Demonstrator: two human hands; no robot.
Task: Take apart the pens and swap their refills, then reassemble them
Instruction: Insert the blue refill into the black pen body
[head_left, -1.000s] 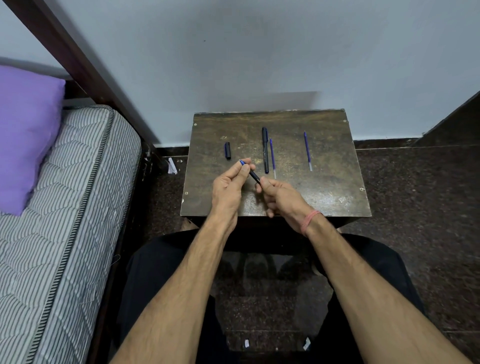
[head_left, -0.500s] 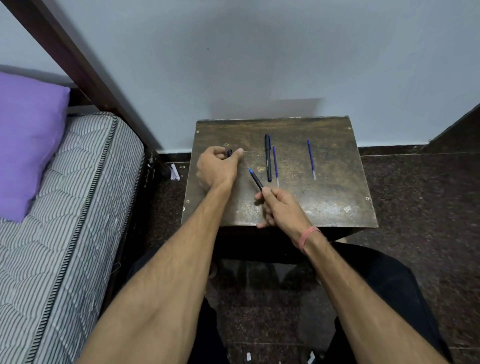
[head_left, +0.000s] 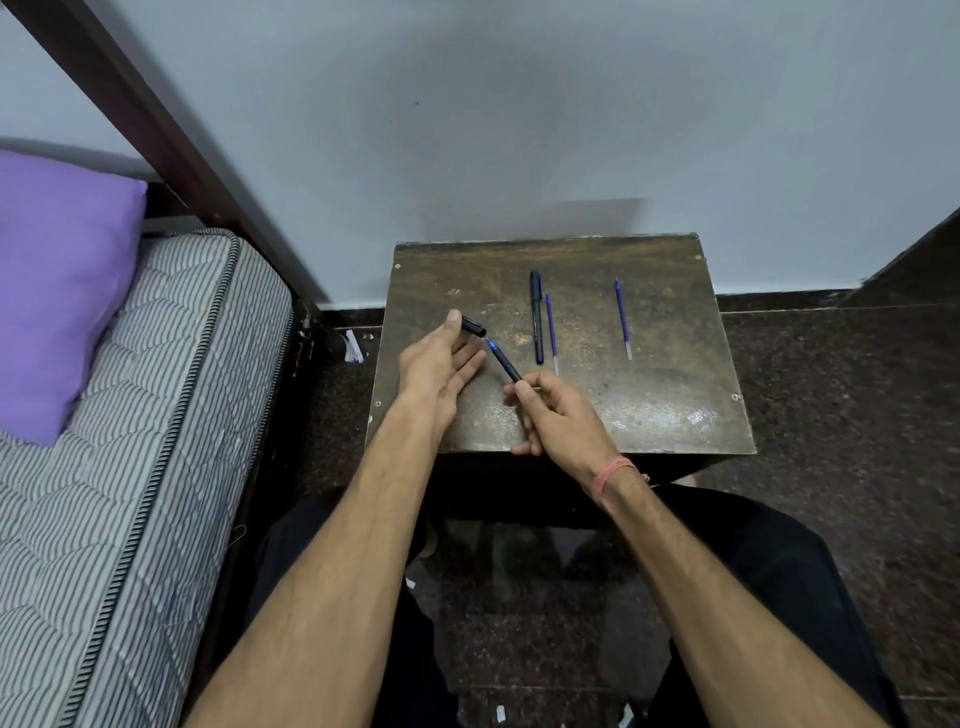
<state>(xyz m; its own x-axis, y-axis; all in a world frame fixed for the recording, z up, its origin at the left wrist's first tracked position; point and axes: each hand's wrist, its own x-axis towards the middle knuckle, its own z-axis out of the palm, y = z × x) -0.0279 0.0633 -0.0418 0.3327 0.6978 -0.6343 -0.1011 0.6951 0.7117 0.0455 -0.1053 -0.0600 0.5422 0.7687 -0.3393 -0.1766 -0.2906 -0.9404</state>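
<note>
My right hand (head_left: 558, 418) grips a black pen body (head_left: 505, 362) with a blue tip that points up and left. My left hand (head_left: 440, 361) holds a short black pen cap (head_left: 474, 326) between thumb and fingers, its open end facing the pen's tip, a small gap apart. On the small wooden table (head_left: 649, 395) lie a second black pen (head_left: 536, 316), a purple refill (head_left: 551, 330) right beside it, and another purple refill (head_left: 622, 318) further right.
A mattress (head_left: 135, 441) with a purple pillow (head_left: 57, 280) runs along the left, with a dark wooden bed post (head_left: 171, 135) behind it. The table stands against a pale wall. My legs are below the table's front edge.
My left hand reached to the cap at the table's left, picked it up, and has brought it back toward the pen tip. My right hand stayed holding the pen.
</note>
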